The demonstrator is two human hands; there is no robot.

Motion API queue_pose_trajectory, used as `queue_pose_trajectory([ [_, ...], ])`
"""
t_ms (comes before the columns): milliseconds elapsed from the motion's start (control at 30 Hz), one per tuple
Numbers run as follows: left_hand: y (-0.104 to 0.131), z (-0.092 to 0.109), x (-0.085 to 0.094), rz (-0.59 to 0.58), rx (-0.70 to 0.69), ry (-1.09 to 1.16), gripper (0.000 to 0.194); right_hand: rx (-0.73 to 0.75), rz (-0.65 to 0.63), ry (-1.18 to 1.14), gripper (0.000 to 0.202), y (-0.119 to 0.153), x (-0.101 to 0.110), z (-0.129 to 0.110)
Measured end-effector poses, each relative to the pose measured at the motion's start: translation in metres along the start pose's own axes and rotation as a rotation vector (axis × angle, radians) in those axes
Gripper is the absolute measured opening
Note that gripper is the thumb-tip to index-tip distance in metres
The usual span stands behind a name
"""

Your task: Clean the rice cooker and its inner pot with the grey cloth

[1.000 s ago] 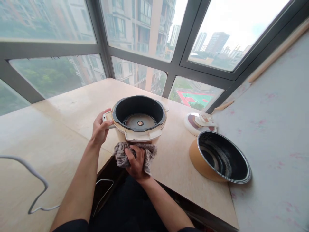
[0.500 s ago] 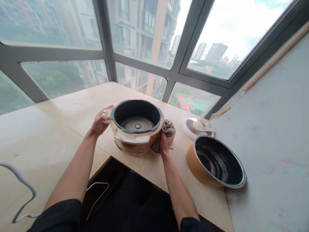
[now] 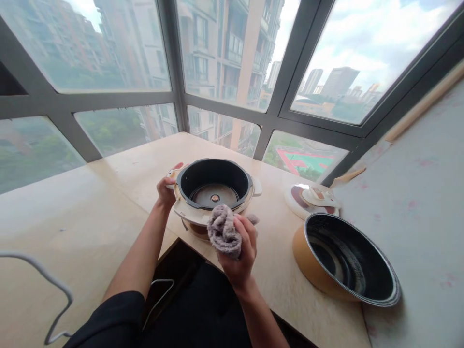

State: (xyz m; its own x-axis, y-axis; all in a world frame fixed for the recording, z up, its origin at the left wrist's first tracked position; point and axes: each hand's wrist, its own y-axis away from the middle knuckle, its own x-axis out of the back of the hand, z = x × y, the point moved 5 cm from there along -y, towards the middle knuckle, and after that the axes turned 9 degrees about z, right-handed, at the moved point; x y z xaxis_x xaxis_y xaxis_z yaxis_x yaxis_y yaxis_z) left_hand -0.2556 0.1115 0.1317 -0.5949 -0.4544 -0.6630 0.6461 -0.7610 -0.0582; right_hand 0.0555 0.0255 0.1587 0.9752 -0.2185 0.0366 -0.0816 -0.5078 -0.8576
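Head view: the cooker body [image 3: 215,176] stands upright on the pale surface [image 3: 90,241], open at the top, with the left hand [image 3: 166,191] in a narrow grip on its side handle, as half a second ago. The right hand [image 3: 242,251] grips a bunched cloth [image 3: 224,232], which has moved from the body's right side to its front rim; whether it touches, I cannot tell. Rightward, the tilted inner pot [image 3: 348,258] and the lid [image 3: 308,198] have stayed put.
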Motion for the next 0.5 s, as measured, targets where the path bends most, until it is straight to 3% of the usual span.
queue_pose_trajectory([
  [67, 0.0, -0.002, 0.001, 0.0, -0.001, 0.0, 0.063, 0.105, -0.383, -0.043, 0.052, -0.017, -0.02, -0.033],
  [133, 0.0, -0.002, 0.002, 0.002, -0.011, 0.013, 0.059, 0.12, -0.787, 0.067, 0.048, -0.03, -0.043, -0.052],
  [200, 0.002, -0.003, 0.003, 0.001, -0.016, 0.032, 0.056, 0.123, -1.004, 0.224, 0.038, -0.042, -0.062, -0.063],
  [267, 0.004, -0.003, 0.004, -0.003, 0.0, 0.041, 0.055, 0.144, -1.081, 0.303, 0.039, -0.053, -0.075, -0.072],
  [400, 0.006, -0.006, 0.007, -0.036, 0.025, 0.044, 0.059, 0.189, -1.01, 0.381, 0.058, -0.073, -0.088, -0.086],
  [500, 0.003, -0.008, 0.011, -0.034, -0.008, 0.014, 0.057, 0.266, -1.008, 0.441, 0.046, -0.08, -0.096, -0.09],
])
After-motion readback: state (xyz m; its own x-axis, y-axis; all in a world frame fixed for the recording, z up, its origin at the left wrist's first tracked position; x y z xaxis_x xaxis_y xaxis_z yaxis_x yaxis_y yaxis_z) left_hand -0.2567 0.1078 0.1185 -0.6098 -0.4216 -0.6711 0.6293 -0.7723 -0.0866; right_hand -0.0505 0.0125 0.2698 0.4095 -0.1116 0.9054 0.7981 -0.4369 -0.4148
